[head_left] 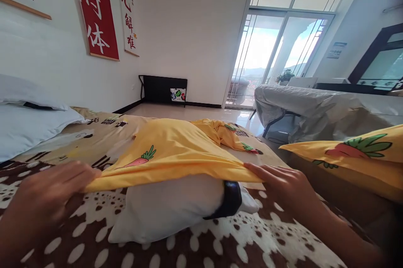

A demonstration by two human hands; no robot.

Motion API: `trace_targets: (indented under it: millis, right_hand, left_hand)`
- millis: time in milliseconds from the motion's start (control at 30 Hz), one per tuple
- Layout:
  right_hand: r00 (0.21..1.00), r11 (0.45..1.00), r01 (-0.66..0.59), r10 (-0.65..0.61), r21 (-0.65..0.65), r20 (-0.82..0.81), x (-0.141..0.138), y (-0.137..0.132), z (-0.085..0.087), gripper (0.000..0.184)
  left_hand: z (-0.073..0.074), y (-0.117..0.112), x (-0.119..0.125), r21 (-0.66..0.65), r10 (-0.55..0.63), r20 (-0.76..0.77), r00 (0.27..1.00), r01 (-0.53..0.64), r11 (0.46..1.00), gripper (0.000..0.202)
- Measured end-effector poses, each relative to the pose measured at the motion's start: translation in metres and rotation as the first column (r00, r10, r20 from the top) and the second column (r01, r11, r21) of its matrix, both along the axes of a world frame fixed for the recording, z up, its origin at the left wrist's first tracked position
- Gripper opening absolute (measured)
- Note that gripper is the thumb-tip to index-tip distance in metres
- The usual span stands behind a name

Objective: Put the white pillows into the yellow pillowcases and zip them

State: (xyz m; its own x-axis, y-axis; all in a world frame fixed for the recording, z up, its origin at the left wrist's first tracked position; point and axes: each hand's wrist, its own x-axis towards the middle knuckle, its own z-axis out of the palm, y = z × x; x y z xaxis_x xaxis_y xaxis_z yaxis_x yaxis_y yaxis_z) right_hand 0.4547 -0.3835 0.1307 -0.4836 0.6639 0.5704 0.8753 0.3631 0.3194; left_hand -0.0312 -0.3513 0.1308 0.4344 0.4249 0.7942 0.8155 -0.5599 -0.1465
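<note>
White pillow (173,211) on a spotted blanket (154,255), between left hand (58,194) and right hand (285,182), slightly nearer the right. Bare end pointing back toward the camera, the rest apparently inside a yellow case (182,142); long axis seemingly running away from there, though mostly hidden. Both hands closed around the case's near edge, gripping opposite ends, cloth drawn across the pillow's top.

White walls (189,16) are hung at left with calligraphy scrolls (105,12) and edged by a dark baseboard (204,105). Daylight is admitted onto the glossy floor (201,112) through a sliding glass door (258,50); a plastic-draped table (292,98) is positioned nearby.
</note>
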Motion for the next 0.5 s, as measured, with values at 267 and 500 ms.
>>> trace_targets:
  millis: [267,500]
  right_hand:
    - [0.944,0.907,0.315,-0.271,0.28,-0.187,-0.021,0.037,0.085,0.024]
    - [0.822,0.811,0.544,-0.463,0.216,-0.333,-0.035,0.075,0.107,0.038]
  left_hand:
    - [0.105,0.049,-0.002,-0.552,0.276,0.284,0.918,-0.079,0.83,0.055]
    - [0.136,0.117,-0.027,-0.666,0.365,0.264,0.893,-0.105,0.738,0.074]
